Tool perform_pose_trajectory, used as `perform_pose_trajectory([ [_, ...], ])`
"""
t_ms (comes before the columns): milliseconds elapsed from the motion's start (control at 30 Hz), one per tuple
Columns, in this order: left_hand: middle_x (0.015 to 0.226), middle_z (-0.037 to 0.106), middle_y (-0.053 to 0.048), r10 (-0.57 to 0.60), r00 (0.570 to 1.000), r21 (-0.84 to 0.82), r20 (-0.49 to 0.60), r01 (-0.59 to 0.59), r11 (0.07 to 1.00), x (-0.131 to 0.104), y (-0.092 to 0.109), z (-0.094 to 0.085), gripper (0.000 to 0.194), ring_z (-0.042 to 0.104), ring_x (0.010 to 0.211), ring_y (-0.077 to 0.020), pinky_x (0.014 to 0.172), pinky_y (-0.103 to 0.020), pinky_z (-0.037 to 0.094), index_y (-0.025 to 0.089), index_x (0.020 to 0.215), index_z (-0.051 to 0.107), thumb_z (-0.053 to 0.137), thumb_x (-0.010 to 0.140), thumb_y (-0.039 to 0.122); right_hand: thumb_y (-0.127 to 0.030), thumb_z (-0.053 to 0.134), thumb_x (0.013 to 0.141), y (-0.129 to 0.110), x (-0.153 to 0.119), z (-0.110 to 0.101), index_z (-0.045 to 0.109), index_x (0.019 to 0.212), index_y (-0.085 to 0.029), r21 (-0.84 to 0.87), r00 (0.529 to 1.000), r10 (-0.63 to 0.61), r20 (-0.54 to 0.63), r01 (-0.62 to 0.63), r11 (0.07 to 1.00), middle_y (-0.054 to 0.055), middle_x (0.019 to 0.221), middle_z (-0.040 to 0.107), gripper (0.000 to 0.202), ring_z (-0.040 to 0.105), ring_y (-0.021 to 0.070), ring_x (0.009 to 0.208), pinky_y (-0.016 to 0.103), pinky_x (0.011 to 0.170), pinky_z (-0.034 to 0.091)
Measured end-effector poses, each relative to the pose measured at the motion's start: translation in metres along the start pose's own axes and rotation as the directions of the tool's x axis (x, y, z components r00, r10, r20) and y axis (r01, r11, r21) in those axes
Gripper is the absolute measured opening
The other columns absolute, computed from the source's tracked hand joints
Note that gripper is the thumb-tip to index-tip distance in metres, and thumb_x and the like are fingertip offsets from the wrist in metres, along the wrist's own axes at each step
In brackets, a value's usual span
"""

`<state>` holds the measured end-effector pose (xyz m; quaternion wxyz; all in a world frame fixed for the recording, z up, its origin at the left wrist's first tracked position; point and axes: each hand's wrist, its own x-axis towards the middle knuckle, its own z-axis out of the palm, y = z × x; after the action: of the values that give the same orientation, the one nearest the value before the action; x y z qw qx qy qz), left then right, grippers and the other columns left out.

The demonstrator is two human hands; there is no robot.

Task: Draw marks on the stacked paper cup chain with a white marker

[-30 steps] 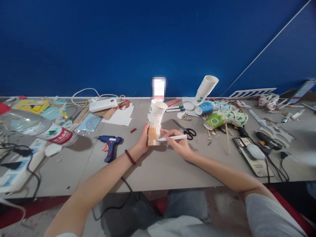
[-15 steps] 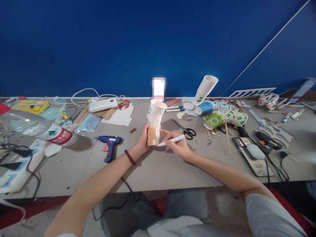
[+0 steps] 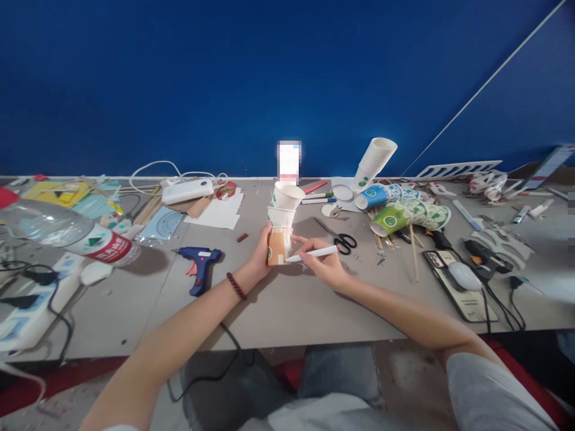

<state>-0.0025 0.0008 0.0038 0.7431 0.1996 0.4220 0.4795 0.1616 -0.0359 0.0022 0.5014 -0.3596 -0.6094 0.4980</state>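
Note:
My left hand (image 3: 260, 254) is wrapped round the left side of a stack of paper cups (image 3: 278, 245), orange-brown and white at the bottom with white cups above. The stack stands nearly upright, its top cup's mouth facing up and away. Between the fingers of my right hand (image 3: 323, 260) is a white marker (image 3: 321, 253), held almost level. The marker's tip meets or nearly meets the lower right of the orange-brown cup; exact contact is too small to tell. Some fingertips of my right hand are close to the cup's right side.
A blue glue gun (image 3: 204, 263) lies left of my hands, beyond it a large plastic bottle (image 3: 67, 230) and a power strip (image 3: 49, 305). To the right are black scissors (image 3: 344, 240), joined patterned cups (image 3: 406, 215), a tilted cup stack (image 3: 376, 161) and a phone (image 3: 458, 293).
The marker has tipped slightly and its tip sits a little higher, nearer level. My left hand and the cups have stayed almost still.

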Motion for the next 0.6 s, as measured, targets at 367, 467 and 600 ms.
perform_pose_trajectory([
  [367, 0.069, 0.070, -0.008, -0.022, 1.000, -0.009, 0.013, 0.022, 1.000, 0.0006, -0.0004, -0.0005, 0.050, 0.066, 0.060, -0.0185, 0.057, -0.028, 0.052, 0.014, 0.086, 0.070, 0.046, 0.093, 0.057, -0.048, 0.069, 0.087, -0.0002, -0.0006, -0.0012, 0.067, 0.076, -0.023, 0.025, 0.999, -0.037, 0.013, 0.036, 0.999, 0.006, 0.079, 0.073, 0.028, 0.063, 0.0343, 0.125, 0.050, 0.101, 0.049],
  [467, 0.070, 0.071, -0.008, -0.017, 1.000, -0.021, 0.019, 0.018, 1.000, 0.0021, -0.0013, -0.0005, 0.048, 0.066, 0.061, -0.0182, 0.058, -0.028, 0.053, 0.014, 0.087, 0.070, 0.045, 0.094, 0.054, -0.049, 0.068, 0.087, -0.0001, 0.0001, -0.0008, 0.068, 0.080, -0.022, -0.002, 0.999, -0.030, -0.026, 0.030, 1.000, 0.006, 0.083, 0.074, 0.028, 0.066, 0.0328, 0.121, 0.050, 0.102, 0.048],
  [600, 0.069, 0.070, -0.007, -0.003, 1.000, -0.032, 0.017, 0.003, 0.999, 0.0022, -0.0016, -0.0006, 0.046, 0.065, 0.057, -0.0171, 0.058, -0.027, 0.052, 0.014, 0.088, 0.070, 0.046, 0.094, 0.053, -0.048, 0.068, 0.087, 0.0003, 0.0001, -0.0009, 0.066, 0.078, -0.022, -0.009, 0.999, -0.033, -0.023, 0.033, 0.999, 0.007, 0.081, 0.074, 0.028, 0.066, 0.0339, 0.122, 0.049, 0.100, 0.049],
])
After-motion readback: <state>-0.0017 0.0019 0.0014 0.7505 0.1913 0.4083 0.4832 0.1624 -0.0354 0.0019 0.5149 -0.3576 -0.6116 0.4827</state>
